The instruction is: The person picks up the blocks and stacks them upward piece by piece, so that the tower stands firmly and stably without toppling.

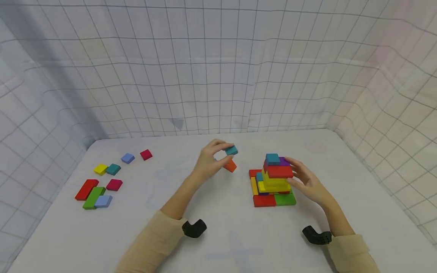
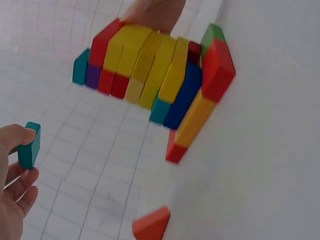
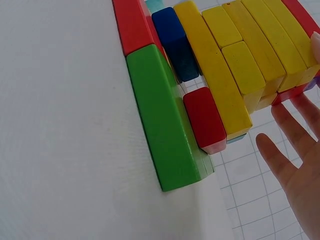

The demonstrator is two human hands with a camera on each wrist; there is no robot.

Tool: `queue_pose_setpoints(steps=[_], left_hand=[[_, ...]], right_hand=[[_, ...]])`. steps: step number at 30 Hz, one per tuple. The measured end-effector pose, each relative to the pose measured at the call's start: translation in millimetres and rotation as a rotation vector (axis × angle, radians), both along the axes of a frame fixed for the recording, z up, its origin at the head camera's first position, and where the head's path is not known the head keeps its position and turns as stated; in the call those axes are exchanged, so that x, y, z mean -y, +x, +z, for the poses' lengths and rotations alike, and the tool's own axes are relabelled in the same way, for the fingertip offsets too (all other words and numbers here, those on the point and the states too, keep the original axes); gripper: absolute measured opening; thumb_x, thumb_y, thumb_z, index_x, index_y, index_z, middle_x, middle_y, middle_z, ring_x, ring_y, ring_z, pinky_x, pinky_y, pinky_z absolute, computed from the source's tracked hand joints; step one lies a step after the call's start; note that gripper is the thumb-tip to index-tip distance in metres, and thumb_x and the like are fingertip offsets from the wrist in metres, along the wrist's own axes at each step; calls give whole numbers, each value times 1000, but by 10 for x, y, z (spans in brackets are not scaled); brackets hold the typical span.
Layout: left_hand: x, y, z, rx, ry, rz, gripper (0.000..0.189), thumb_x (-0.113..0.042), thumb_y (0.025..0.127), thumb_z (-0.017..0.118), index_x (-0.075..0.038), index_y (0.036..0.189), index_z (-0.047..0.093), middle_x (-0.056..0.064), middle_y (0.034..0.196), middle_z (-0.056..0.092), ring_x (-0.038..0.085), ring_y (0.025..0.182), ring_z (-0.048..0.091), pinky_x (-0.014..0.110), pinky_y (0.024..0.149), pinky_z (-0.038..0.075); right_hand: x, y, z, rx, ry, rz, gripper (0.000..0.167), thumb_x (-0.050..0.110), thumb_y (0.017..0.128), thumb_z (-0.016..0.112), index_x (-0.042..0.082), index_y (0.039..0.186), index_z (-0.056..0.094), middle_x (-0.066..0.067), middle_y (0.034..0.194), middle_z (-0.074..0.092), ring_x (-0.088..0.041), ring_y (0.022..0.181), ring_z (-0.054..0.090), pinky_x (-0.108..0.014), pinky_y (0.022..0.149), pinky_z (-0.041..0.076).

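My left hand (image 1: 207, 161) pinches a small teal block (image 1: 231, 150) between thumb and fingertips, up above the table. In the left wrist view that teal block (image 2: 30, 145) is upright in the fingers. Right of it stands a stacked tower of coloured blocks (image 1: 274, 184), with yellow layers in the middle and a red block (image 1: 280, 172) near the top. A teal block (image 1: 272, 159) and a purple block (image 1: 284, 162) form its top layer. Spread fingers of my right hand (image 1: 308, 184) rest against the tower's upper right side; the right wrist view shows the lower fingers apart from it.
An orange block (image 1: 230, 165) lies behind the left hand, partly hidden. Loose blocks lie at the left of the white table, among them a red block (image 1: 87, 189), a green block (image 1: 93, 198) and a yellow block (image 1: 100, 169). A grid-patterned curtain (image 1: 218, 76) surrounds the back and sides.
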State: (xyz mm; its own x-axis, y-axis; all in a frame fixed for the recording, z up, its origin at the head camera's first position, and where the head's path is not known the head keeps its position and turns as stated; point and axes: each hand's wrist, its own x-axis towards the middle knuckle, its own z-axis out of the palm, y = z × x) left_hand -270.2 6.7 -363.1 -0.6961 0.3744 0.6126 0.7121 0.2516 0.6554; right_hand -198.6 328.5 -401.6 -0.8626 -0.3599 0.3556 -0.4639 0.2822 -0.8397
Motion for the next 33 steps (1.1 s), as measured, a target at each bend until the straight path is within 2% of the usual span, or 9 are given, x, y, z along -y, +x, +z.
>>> queue_pose_setpoints(steps=[3, 7, 10, 13, 17, 22, 26, 29, 33], left_hand=[[-351, 28, 86, -10, -3, -84, 29, -5, 80, 68, 0, 109, 65, 11, 103, 58, 19, 94, 55, 28, 87, 48], [-707, 87, 172, -22, -36, -168, 30, -6, 82, 67, -1, 111, 64, 9, 104, 57, 17, 96, 54, 17, 88, 43], [-918, 125, 186, 2, -89, -220, 31, -8, 84, 65, -2, 114, 63, 9, 107, 56, 18, 98, 53, 13, 86, 42], [-1073, 144, 170, 26, -146, -245, 32, -10, 85, 64, -3, 116, 62, 9, 111, 54, 18, 101, 52, 11, 86, 41], [-1190, 149, 153, 24, -189, -231, 31, -12, 86, 64, -4, 116, 62, 9, 113, 55, 17, 103, 53, 11, 87, 40], [-1271, 163, 132, 30, -197, -231, 29, -12, 86, 64, -4, 114, 63, 7, 113, 56, 15, 103, 53, 9, 87, 39], [-1272, 194, 106, 47, -209, -213, 28, -15, 86, 64, -5, 112, 64, 6, 112, 57, 12, 103, 53, 9, 88, 38], [-1244, 203, 81, 67, -224, -176, 28, -16, 85, 65, -6, 112, 65, 4, 111, 57, 10, 101, 53, 9, 87, 39], [-1257, 174, 66, 86, -205, -186, 29, -15, 85, 65, -6, 112, 65, 5, 113, 57, 12, 101, 53, 8, 85, 39]], right_hand=[[3, -3, -4, 2, -2, -3, 61, -8, 86, 52, 4, 141, 28, -1, 141, 33, -4, 122, 39, -14, 95, 35], [38, -15, -11, 14, -9, 5, 62, -8, 87, 51, 5, 142, 25, -8, 143, 30, -4, 123, 37, -13, 95, 35], [40, -1, -13, 22, -6, 9, 63, -7, 88, 50, 6, 143, 23, -8, 144, 28, -3, 123, 36, -12, 95, 33], [24, 24, -10, 19, -4, 12, 64, -8, 88, 50, 5, 143, 21, -1, 143, 28, 0, 123, 34, -11, 95, 32], [5, 29, 10, 4, -11, 30, 64, -11, 87, 48, 5, 143, 19, 5, 141, 30, -1, 123, 34, -11, 95, 32], [-22, 55, 25, -6, -18, 45, 66, -13, 86, 48, 4, 143, 18, 8, 140, 31, -1, 122, 35, -10, 94, 32], [-11, 67, 21, 2, -31, 59, 67, -14, 87, 47, 3, 143, 16, 9, 140, 31, -1, 123, 34, -10, 94, 32], [10, 53, 20, 13, -37, 65, 67, -13, 88, 47, 4, 144, 15, 10, 139, 32, -1, 123, 34, -10, 94, 31], [-7, 28, 17, 12, -39, 47, 67, -12, 88, 47, 6, 144, 15, 10, 139, 32, 0, 123, 33, -9, 94, 31]])
